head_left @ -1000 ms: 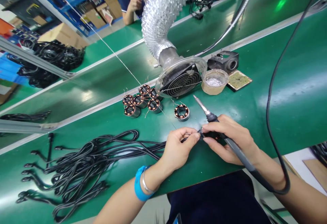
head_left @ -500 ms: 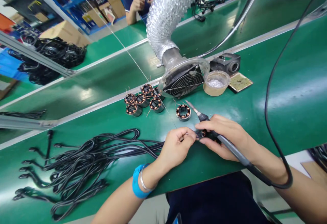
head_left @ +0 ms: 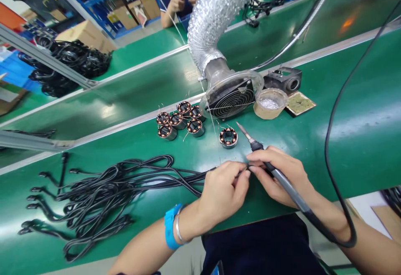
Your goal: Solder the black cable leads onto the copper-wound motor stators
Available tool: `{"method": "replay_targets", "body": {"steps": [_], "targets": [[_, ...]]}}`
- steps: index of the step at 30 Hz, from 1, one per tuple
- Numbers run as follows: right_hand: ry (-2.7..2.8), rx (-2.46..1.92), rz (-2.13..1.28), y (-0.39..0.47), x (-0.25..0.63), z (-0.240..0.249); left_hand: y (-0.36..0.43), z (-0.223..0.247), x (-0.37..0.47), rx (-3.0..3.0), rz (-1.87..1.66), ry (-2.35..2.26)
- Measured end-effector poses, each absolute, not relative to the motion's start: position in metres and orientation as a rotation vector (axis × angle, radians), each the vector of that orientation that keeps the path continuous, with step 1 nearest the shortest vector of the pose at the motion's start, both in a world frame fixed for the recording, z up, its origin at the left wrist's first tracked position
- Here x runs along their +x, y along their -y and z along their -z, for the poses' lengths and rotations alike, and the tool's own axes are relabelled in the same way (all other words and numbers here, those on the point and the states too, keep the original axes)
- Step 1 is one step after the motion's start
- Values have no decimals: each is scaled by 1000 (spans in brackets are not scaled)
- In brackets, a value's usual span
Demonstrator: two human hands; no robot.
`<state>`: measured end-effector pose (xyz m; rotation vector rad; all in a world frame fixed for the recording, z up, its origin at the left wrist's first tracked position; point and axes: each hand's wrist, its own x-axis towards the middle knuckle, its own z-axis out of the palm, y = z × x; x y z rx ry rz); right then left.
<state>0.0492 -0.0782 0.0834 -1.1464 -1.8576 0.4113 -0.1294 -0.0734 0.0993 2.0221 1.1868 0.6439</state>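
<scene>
My left hand (head_left: pixel 224 189), with a blue band at its wrist, pinches something small and dark that its fingers mostly hide. Close beside it, my right hand (head_left: pixel 278 174) is closed round a soldering iron (head_left: pixel 283 179), whose bare tip points up and left. The right thumb and forefinger meet at the left fingertips. Just beyond the hands one copper-wound stator (head_left: pixel 228 137) stands on the green bench. Several more stators (head_left: pixel 194 127) are grouped farther left. Black cables (head_left: pixel 115 191) lie in a heap left of my left hand, some running up to it.
A fan-fronted extractor (head_left: pixel 232 97) with a silver duct (head_left: pixel 213 20) stands behind the single stator. To its right are a round tub (head_left: pixel 270 103), a square pad (head_left: pixel 300 103) and a black iron stand (head_left: pixel 285 80). Across the bench, a person's hands (head_left: pixel 178 2) hold something small.
The dark piece with copper that showed between my hands is now mostly hidden by my fingers. The whole view has shifted slightly, moving the bench items a little to the right.
</scene>
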Motion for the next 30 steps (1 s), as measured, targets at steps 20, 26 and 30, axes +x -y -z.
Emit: {"method": "replay_targets", "body": {"steps": [20,26,30], "targets": [[1820,-1369,-451,84,89,-67,29,-115,-140,2155,-105,-995],[2010,-1215,-535,61,86,-59,15,-115,-142,2085,-363,-1168],[2069,-1066,-662,59,89,-62,-16,-95,-138,1914,-326,-1133]]}}
